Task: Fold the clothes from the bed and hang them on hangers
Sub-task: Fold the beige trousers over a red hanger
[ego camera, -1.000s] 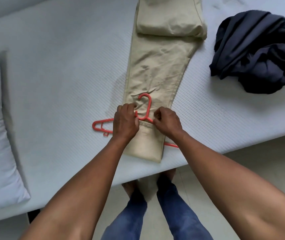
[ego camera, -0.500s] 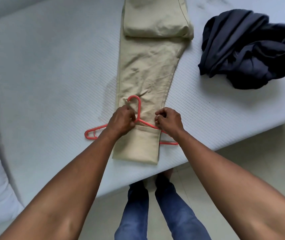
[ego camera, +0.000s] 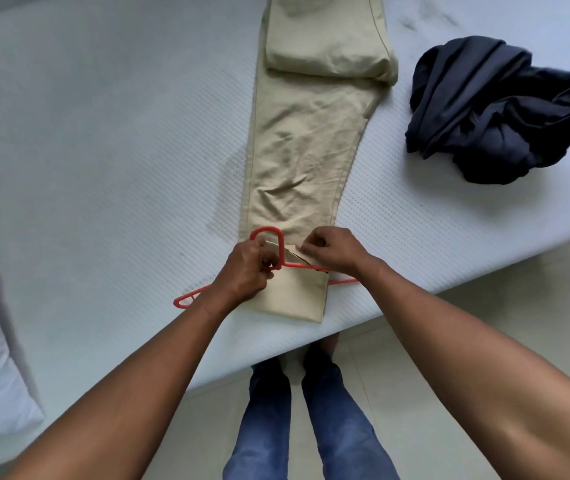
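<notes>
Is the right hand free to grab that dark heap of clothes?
Probably not right away: the right hand is pinching the trousers at the hanger. The bed between it and the heap looks clear.

One view only: your head-worn wide-angle camera looks steeply down and forward, close over the white textured mattress bed (ego camera: 110, 161), its near edge crossing the lower frame.

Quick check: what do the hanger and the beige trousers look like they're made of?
Red hanger: likely moulded plastic, going by its uniform colour, thin rounded bars and slight sheen. Beige trousers: matte woven fabric, probably cotton twill; soft creases and stitched side seams show, but the exact fibre can't be told.
</notes>
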`<action>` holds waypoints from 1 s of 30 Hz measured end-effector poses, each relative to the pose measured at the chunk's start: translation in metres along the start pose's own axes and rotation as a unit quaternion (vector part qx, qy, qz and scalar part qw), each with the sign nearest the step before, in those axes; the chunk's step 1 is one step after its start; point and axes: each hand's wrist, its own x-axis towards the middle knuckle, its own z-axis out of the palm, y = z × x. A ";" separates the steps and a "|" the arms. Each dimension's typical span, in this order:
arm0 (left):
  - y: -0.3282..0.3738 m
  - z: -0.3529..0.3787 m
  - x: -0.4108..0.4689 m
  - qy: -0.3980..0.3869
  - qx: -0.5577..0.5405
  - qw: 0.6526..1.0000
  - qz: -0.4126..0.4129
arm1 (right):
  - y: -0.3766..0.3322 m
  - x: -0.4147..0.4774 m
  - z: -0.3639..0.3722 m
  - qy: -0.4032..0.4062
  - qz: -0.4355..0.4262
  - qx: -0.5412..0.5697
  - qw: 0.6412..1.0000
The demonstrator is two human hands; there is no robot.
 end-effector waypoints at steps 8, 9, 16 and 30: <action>-0.001 0.002 -0.023 -0.072 -0.049 0.995 0.048 | -0.023 0.015 0.014 -0.184 -0.008 -0.240 0.953; 0.001 0.001 -0.026 -0.076 -0.051 0.994 0.061 | -0.028 0.019 0.011 -0.181 -0.027 -0.246 0.952; 0.020 -0.027 -0.010 -0.072 -0.089 0.991 0.067 | -0.071 0.070 -0.067 -0.012 -0.068 -0.225 0.972; 0.077 -0.098 0.103 -0.228 -0.193 0.954 -0.015 | -0.096 0.200 -0.184 0.183 -0.015 -0.144 0.972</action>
